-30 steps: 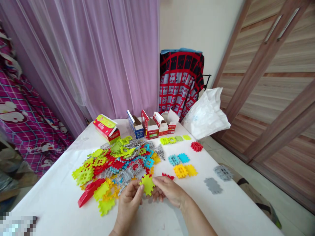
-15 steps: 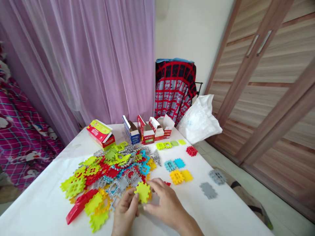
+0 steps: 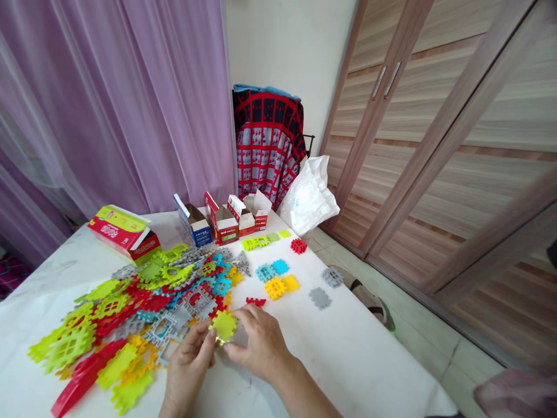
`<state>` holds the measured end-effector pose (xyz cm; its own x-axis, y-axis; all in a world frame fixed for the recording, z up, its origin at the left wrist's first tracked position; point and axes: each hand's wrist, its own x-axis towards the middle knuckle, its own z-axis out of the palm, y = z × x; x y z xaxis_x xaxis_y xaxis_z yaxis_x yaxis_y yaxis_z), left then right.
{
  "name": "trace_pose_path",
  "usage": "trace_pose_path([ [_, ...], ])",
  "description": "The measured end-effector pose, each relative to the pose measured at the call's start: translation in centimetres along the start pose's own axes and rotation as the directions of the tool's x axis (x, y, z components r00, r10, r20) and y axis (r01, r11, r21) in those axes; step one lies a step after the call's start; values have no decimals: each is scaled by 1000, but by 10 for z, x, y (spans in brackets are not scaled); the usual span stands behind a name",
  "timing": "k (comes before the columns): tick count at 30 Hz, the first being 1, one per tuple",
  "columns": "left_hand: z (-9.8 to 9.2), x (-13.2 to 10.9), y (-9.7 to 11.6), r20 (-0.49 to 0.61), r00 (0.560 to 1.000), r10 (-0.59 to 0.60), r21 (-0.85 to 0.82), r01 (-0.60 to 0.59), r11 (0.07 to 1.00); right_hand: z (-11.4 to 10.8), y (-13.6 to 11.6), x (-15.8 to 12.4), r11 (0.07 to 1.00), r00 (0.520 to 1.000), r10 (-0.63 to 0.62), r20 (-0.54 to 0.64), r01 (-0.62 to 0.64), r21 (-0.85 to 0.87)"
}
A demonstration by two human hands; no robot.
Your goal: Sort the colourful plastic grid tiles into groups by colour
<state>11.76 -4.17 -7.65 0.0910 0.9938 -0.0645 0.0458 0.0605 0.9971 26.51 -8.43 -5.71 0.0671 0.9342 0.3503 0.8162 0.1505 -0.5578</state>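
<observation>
Above the near part of the table, a lime-green interlocking building tile (image 3: 223,327) with notched edges is held up between my hands. My left hand (image 3: 190,363) pinches its left edge between thumb and fingers. On the other side my right hand (image 3: 261,342) curls thumb and fingers around the tile's right and lower edges. Left of the hands spreads a heap of mixed building tiles (image 3: 159,303) in green, red, grey, blue and yellow. A red tile (image 3: 256,302) lies just beyond my right hand's fingers.
Sorted tiles lie on the right: green (image 3: 256,242), red (image 3: 299,246), blue (image 3: 265,273), yellow (image 3: 275,288) and grey (image 3: 320,298). Opened boxes (image 3: 226,230) stand along the far edge, with a red-green box (image 3: 124,238) to their left. A white bag (image 3: 308,197) rests beyond the table's right corner.
The camera view has turned right, so the table and boxes appear farther left. The green tile stays in my hands, and its tilt has changed slightly.
</observation>
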Motion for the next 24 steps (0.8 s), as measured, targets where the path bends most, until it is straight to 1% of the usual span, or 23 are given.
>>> trace_pose_path([
  [3, -1, 1, -4, 47, 998, 51, 58, -54, 997, -3, 6, -1, 999, 999, 49, -4, -49, 8],
  [5, -3, 2, -9, 72, 992, 101, 82, -107, 991, -10, 17, -2, 995, 995, 95, -31, -94, 27],
  [8, -4, 2, -15, 94, 981, 167, 104, -176, 979, -27, 43, -3, 988, 979, 152, -132, -149, 39],
  [10, -5, 2, -18, 97, 977, 190, 118, -201, 972, -40, 64, 2, 981, 957, 191, -220, -190, 23],
  [11, -4, 1, -18, 96, 976, 196, 125, -207, 970, -48, 74, 7, 976, 946, 212, -246, -217, 11],
  [13, -4, 1, -17, 89, 976, 200, 136, -211, 968, -61, 92, 22, 961, 934, 264, -243, -277, -23],
  [15, -3, -1, -16, 79, 978, 194, 140, -204, 969, -70, 108, 44, 938, 925, 324, -198, -341, -58],
  [16, -2, -1, -15, 77, 979, 187, 140, -196, 970, -74, 114, 57, 917, 912, 371, -176, -389, -85],
  [19, -2, -3, -15, 82, 983, 165, 139, -175, 975, -78, 132, 96, 851, 875, 458, -159, -483, -206],
  [22, -4, -3, -17, 95, 981, 167, 138, -179, 974, -79, 146, 131, 763, 846, 507, -163, -529, -371],
  [24, -5, -2, -19, 110, 979, 170, 137, -184, 973, -78, 154, 152, 713, 830, 533, -165, -546, -439],
])
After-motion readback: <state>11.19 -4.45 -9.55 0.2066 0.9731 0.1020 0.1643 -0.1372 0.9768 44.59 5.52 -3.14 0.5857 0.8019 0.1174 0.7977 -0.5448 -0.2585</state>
